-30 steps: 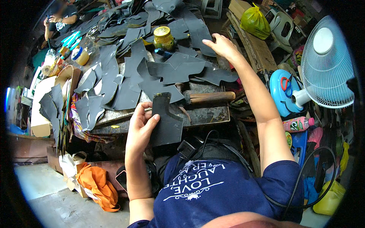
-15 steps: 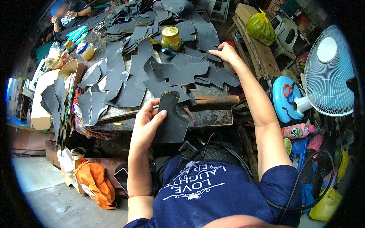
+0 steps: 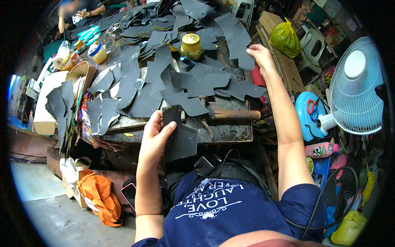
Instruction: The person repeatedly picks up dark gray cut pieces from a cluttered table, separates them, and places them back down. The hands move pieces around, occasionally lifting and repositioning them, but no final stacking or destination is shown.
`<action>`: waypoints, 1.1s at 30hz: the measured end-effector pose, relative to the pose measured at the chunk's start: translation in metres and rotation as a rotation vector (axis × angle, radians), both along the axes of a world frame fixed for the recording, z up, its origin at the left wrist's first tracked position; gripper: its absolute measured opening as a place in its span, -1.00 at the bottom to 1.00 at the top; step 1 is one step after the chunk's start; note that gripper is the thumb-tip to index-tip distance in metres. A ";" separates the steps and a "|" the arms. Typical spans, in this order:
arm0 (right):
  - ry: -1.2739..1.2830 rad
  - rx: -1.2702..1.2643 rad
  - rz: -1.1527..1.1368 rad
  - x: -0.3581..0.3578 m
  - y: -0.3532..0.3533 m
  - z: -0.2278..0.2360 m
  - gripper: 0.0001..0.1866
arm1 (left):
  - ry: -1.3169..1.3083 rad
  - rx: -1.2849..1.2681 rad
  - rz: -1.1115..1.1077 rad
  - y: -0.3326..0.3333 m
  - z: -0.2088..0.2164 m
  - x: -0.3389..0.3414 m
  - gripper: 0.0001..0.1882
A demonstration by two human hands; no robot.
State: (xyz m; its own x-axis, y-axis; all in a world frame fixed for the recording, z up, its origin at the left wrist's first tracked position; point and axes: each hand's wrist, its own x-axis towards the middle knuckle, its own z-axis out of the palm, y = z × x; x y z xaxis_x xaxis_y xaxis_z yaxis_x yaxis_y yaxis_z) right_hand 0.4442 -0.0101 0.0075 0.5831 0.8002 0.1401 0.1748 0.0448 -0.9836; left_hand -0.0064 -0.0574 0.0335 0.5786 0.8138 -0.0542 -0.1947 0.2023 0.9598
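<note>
My left hand (image 3: 155,133) is closed on a black, flat cut piece (image 3: 182,142), thumb on top, held upright in front of the table's near edge. Yellowish marks show along its top end. My right hand (image 3: 263,57) reaches out to the far right and pinches the edge of a long black cut piece (image 3: 233,37). That piece lies over the table's right side, and its near end hangs by my fingers. Between my hands, overlapping black cut pieces (image 3: 199,82) cover the worktable (image 3: 230,133).
A yellow-smeared jar (image 3: 191,46) and a wooden-handled tool (image 3: 234,115) stand among the pieces. To the left are a white tub (image 3: 97,52) and a cardboard box (image 3: 84,74). A fan (image 3: 354,86) stands at right, beside a bench (image 3: 284,68). Someone sits at the far left.
My right hand has moved right and slightly away, drawing the long piece's near end with it. My left hand has lowered its piece slightly and shifted left.
</note>
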 end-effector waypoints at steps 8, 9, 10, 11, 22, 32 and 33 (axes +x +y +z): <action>0.500 0.311 0.093 -0.079 -0.041 0.052 -0.42 | -0.100 -0.092 -0.054 0.004 0.003 0.011 -0.60; 0.511 0.309 0.145 -0.092 -0.050 0.057 -0.40 | -0.065 -0.078 -0.050 0.004 0.004 0.012 -0.57; 0.562 0.324 0.179 -0.105 -0.054 0.061 -0.41 | -0.054 -0.053 -0.055 0.005 0.005 0.012 -0.58; 0.611 0.309 0.151 -0.117 -0.058 0.064 -0.42 | -0.024 -0.072 -0.063 0.005 0.006 0.012 -0.58; 0.534 0.337 0.377 -0.174 -0.085 0.082 -0.55 | -0.013 -0.002 -0.079 0.008 0.008 0.014 -0.65; 0.275 0.264 0.453 -0.216 -0.074 0.048 -0.48 | -0.045 -0.012 -0.097 0.012 -0.002 0.024 -0.67; 0.275 0.296 0.471 -0.218 -0.073 0.045 -0.47 | -0.033 -0.012 -0.078 0.011 -0.002 0.023 -0.66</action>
State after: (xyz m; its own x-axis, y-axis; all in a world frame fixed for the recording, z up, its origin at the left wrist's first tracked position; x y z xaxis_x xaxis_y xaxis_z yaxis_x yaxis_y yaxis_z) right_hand 0.2261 -0.0833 0.0527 0.2232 0.9307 0.2899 -0.1883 0.3329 -0.9239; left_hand 0.0170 -0.0461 0.0316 0.6421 0.7654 -0.0435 -0.2092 0.2294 0.9506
